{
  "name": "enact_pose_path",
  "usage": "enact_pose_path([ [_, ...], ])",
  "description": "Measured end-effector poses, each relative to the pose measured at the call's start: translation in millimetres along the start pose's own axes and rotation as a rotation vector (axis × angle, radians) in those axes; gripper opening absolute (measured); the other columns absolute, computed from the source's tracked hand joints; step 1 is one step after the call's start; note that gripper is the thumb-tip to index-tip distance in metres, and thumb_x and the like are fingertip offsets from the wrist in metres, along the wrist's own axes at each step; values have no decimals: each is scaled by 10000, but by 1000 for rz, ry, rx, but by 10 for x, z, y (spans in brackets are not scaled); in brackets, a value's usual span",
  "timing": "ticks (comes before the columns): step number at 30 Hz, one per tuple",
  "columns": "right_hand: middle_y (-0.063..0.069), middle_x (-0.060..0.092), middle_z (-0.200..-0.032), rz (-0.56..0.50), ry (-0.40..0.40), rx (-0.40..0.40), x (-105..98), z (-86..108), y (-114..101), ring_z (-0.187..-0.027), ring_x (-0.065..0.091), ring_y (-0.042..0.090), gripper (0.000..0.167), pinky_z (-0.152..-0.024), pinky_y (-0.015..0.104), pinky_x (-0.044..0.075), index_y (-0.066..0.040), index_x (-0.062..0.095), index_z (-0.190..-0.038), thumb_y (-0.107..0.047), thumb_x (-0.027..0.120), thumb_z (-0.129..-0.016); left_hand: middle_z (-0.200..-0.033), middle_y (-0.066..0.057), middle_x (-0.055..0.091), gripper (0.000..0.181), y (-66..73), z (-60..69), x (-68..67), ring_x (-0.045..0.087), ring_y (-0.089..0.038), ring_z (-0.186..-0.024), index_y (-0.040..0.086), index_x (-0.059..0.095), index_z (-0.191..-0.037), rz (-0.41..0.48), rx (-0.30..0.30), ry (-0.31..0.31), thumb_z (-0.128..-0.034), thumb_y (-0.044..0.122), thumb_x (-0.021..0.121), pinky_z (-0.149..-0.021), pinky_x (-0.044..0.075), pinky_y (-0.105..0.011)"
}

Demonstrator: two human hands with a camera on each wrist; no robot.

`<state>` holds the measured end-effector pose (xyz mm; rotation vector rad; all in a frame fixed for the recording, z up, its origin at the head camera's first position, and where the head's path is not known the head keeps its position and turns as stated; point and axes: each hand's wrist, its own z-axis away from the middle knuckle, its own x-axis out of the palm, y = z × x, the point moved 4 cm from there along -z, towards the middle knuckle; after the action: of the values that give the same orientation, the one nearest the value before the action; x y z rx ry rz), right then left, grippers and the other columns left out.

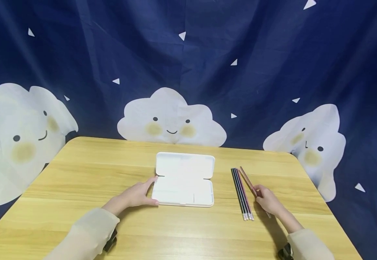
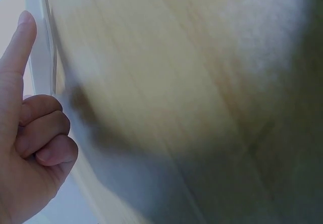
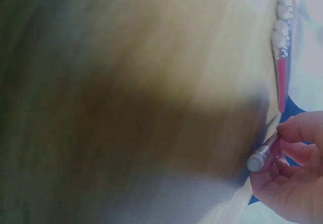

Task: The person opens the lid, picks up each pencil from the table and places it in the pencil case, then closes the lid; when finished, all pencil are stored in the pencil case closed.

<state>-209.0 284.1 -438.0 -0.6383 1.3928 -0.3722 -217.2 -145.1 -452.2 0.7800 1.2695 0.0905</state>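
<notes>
Rose-brown pencil (image 1: 247, 177) in focus: you have it at the right of the surface (image 1: 195, 234), slanting just beside a row of pencils (image 1: 241, 191), its far end close to theirs. Your right hand (image 1: 268, 200) pinches the shaft between thumb and fingers, white eraser (image 3: 256, 162) pointing back toward your wrist camera. Whether the far end is lifted or rests on the wood is hard to judge from this angle.

The row, dark shafts with reddish ones at its right, lies with eraser ends toward you. Left of it, well apart from your pinch, sits a white case (image 1: 175, 189), its lid (image 1: 185, 165) tipped back on the far side. Your left hand (image 1: 139, 193) spans the case's left end, thumb and forefinger outstretched and touching it. Behind the surface hangs a dark blue curtain (image 1: 208, 83) printed with smiling clouds.

The step in hand appears to be the picking up of this single pencil. Your next move likely calls for a firm pinch and enough height to spare the neighbouring row, with the left hand steady at the case.
</notes>
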Motion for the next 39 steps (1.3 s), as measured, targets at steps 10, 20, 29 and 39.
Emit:
enact_pose_path([
  [10,204,549,-962,-190,-13,-19,-70,31,-134,-882,524,253,323,-692,249,458,137,432,-1161,84,465,-844,-1120,-289,566,986,0,9,-1,566,-348,-1010,-19,277,-1385,-1,-3,2,-683,500,735,-868,433,-497],
  [20,186,549,-957,-316,17,-112,-46,21,-405,-860,528,208,306,-683,262,468,107,440,-1174,57,484,-875,-1117,-276,573,973,1,3,-1,579,-337,-987,-16,282,-1383,-13,25,13,-696,518,716,-849,447,-481],
  [29,166,530,-900,-313,4,-272,146,-18,-600,-793,474,71,282,-641,227,430,80,466,-1131,103,494,-851,-1144,-283,559,983,5,5,19,565,-359,-1022,-18,284,-1385,-21,10,15,-688,523,719,-878,435,-484],
  [39,121,551,-852,-259,-49,-376,354,-114,-872,-765,490,100,269,-650,229,422,48,503,-1100,111,512,-839,-1198,-286,528,975,13,7,16,536,-357,-1078,-21,287,-1385,-4,0,18,-695,516,718,-916,414,-477],
])
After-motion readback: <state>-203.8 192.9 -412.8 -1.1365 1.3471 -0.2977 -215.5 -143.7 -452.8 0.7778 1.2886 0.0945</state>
